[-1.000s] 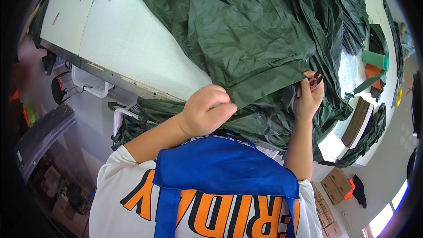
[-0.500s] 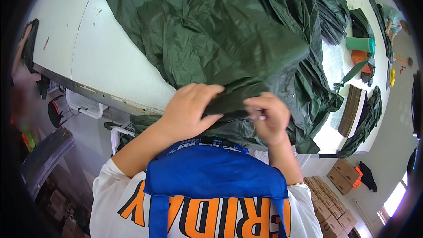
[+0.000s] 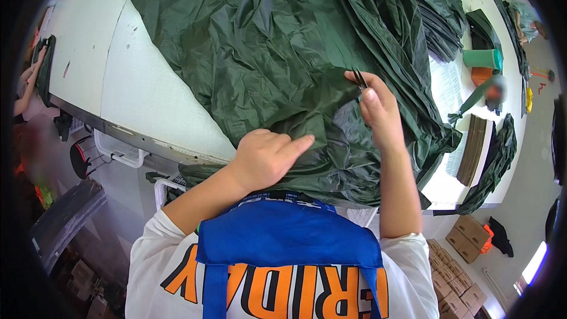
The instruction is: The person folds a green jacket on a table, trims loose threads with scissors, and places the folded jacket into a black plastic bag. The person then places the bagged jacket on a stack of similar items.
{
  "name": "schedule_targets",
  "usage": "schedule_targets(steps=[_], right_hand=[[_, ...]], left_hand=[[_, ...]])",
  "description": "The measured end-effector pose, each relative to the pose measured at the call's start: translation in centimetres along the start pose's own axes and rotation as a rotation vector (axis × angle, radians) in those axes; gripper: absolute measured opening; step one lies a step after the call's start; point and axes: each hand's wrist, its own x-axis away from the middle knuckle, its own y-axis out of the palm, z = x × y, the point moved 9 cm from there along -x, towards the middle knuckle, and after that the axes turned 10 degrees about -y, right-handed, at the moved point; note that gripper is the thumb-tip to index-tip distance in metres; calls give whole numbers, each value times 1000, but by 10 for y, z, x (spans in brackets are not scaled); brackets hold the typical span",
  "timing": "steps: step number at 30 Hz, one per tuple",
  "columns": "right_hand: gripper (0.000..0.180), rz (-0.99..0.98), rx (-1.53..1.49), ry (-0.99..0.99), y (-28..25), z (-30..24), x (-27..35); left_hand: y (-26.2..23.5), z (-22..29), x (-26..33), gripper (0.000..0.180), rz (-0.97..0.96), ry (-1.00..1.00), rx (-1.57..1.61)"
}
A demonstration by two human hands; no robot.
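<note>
Fabric (image 3: 260, 59) | beneath left grip (image 3: 266, 156), hold unclear | beneath right grip (image 3: 380, 109), clasping snips (image 3: 361, 82)

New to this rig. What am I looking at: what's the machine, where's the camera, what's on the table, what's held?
There is no machine: these are a person's bare hands. The view comes from a wide fisheye camera on their head, looking down, so straight edges bend and their blue apron shows below. Crumpled dark green material covers much of the white table; a green cylinder lies at the right. The right hand holds a dark two-pointed tool. The left hand is at the material; its grip is unclear.
</note>
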Motion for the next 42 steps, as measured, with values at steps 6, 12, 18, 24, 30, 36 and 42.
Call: schedule_targets(steps=[6,12,18,24,30,36,42], right_hand=[[45,180,-139,187,0,21,18],[31,122,-207,236,6,10,22],[28,330,222,-184,-12,-43,28],[36,-40,489,-611,10,-92,53],[34,-100,454,-583,19,-84,53],[31,-125,467,-608,25,-76,55],[32,-74,304,-462,15,-61,56]], left_hand=[[-10,24,3,30,58,182,47],[-24,20,3,30,92,137,215],[-34,1,-1,26,54,-44,497],[-40,-1,1,27,82,-75,581],[-41,3,0,26,69,-73,564],[-39,4,1,25,43,-93,552],[-42,1,3,21,61,-132,570]])
